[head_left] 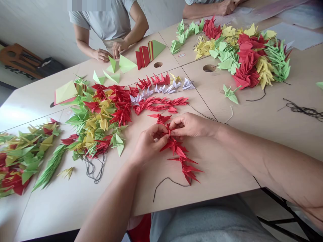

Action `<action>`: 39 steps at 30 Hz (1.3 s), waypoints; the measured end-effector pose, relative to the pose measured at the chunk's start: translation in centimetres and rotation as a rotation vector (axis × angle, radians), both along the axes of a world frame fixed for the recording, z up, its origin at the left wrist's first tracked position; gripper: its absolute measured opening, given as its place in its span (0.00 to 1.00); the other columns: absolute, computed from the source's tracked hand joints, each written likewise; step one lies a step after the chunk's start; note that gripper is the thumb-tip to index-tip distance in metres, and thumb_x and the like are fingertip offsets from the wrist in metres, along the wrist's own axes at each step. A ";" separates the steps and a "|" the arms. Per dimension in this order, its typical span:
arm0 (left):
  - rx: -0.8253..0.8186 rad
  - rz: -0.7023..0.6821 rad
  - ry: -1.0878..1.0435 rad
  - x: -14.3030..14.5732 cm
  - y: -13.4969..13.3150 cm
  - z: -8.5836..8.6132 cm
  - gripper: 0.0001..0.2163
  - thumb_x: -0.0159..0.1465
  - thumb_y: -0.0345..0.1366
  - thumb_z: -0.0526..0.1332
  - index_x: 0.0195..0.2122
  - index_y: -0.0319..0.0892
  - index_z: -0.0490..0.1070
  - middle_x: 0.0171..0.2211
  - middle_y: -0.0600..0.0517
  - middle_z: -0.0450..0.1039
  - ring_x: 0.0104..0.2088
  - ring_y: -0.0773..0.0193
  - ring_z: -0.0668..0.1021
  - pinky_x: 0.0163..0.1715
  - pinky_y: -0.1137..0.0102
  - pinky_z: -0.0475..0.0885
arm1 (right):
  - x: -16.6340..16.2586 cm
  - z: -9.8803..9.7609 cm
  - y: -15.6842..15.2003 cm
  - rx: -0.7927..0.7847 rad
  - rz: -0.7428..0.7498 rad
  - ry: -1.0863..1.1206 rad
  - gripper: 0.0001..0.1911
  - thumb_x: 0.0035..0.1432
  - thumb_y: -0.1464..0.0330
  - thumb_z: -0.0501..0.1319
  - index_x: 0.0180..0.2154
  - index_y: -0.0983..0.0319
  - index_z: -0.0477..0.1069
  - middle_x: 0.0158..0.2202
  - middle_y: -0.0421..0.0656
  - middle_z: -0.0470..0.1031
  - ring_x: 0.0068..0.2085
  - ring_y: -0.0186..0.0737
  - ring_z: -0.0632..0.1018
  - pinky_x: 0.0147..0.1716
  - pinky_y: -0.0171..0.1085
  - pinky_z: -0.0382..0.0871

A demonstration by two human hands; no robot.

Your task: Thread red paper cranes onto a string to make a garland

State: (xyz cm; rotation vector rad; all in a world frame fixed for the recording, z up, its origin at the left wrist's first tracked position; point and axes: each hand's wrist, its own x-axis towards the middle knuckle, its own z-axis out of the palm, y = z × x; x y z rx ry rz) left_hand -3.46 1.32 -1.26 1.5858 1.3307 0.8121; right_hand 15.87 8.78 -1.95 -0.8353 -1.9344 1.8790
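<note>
A short string of red paper cranes (pixel 175 146) lies on the table in front of me, with a dark thread (pixel 166 179) trailing from its near end. My left hand (pixel 153 139) pinches one of its red cranes between thumb and fingers. From the other side my right hand (pixel 185 126) pinches the same crane, its fingertips almost touching the left ones. Just beyond my hands lie more red crane strings (pixel 161 104) and a string of white cranes (pixel 166 88). A pile of red, yellow and green cranes (pixel 101 117) sits to the left.
Another crane pile (pixel 248 55) lies at the back right, near a loose green crane (pixel 230 94) and tangled black thread (pixel 305 109). More cranes (pixel 27 154) cover the far left. Across the table a person's hands (pixel 111 50) hold green paper beside folded papers (pixel 148 53). A second person's arm (pixel 209 10) rests behind.
</note>
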 end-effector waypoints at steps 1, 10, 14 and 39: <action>0.004 0.003 0.003 0.0 0.0 0.0 0.02 0.61 0.33 0.61 0.35 0.42 0.71 0.31 0.53 0.73 0.28 0.69 0.71 0.29 0.73 0.67 | 0.0 0.0 0.0 -0.001 0.001 0.004 0.10 0.52 0.63 0.67 0.30 0.63 0.72 0.26 0.38 0.73 0.28 0.33 0.73 0.28 0.35 0.68; -0.034 -0.015 -0.024 -0.2 0.2 0.0 0.04 0.62 0.34 0.62 0.37 0.43 0.68 0.31 0.54 0.71 0.29 0.68 0.73 0.29 0.73 0.68 | -0.1 0.1 0.0 -0.051 -0.014 -0.015 0.11 0.53 0.62 0.67 0.31 0.63 0.72 0.26 0.38 0.74 0.27 0.33 0.75 0.28 0.36 0.70; -0.012 -0.025 0.028 -0.2 0.2 0.1 0.07 0.61 0.35 0.64 0.38 0.43 0.67 0.31 0.55 0.70 0.29 0.69 0.72 0.29 0.74 0.68 | -0.1 0.3 -0.2 0.029 -0.051 -0.064 0.09 0.55 0.63 0.65 0.32 0.63 0.73 0.26 0.38 0.73 0.25 0.33 0.73 0.26 0.35 0.68; 0.156 0.074 0.561 0.0 -0.7 1.4 0.03 0.62 0.32 0.62 0.35 0.45 0.75 0.29 0.54 0.76 0.30 0.63 0.72 0.29 0.70 0.64 | 0.4 1.2 -0.7 0.578 0.047 -0.200 0.03 0.52 0.73 0.61 0.30 0.62 0.75 0.30 0.41 0.75 0.29 0.34 0.70 0.29 0.35 0.62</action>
